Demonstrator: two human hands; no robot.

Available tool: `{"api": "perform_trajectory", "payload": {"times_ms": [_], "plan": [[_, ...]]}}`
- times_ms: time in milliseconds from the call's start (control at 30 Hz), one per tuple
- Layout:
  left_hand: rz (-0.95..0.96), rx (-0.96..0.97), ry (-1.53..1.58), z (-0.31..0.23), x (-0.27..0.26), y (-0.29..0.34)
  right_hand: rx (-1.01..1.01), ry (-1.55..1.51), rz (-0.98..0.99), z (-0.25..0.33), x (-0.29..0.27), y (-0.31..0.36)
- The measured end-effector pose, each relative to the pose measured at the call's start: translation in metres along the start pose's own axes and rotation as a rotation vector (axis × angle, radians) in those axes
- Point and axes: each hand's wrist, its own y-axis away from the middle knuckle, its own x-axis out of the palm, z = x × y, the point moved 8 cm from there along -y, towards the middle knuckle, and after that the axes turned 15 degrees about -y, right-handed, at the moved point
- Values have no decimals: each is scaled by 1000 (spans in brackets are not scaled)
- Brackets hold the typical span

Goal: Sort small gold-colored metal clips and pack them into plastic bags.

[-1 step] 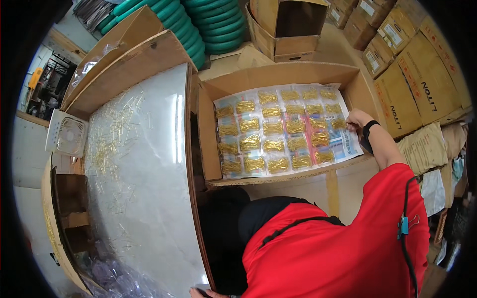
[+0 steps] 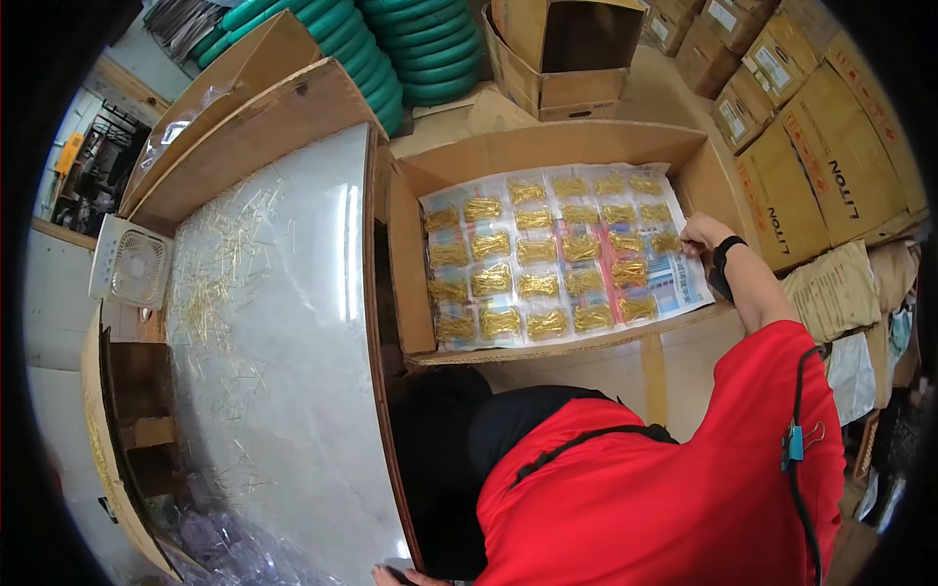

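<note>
A: Status?
B: Gold bundles [image 2: 536, 251] in columns on the sheet [image 2: 687, 285], in the box [image 2: 547, 146], right of centre. Rightmost column looks unfinished: sheet bare below it. Loose pins [image 2: 207, 298] on the bench [image 2: 303, 410], frame left, seem still unbundled.
A: Hands?
B: My right hand [image 2: 700, 234]: fingers curled at that column's lowest bundle, can't tell if gripping. Left hand [image 2: 385, 576]: bottom edge, mostly cropped, grip unclear.
</note>
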Motion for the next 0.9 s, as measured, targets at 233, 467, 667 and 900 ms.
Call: {"api": "perform_trajectory", "payload": {"times_ms": [233,467,667,900], "plan": [[16,6,12,1,5,-2,13,102,-10,-3,-2,-9],[32,6,31,6,8,-3,-304,-90,-132,71,-13,50],[59,-39,50,13,10,12,-860,-98,89,212,61,170],[76,-126,231,11,12,16,-1774,371,709,269,293,453]]}}
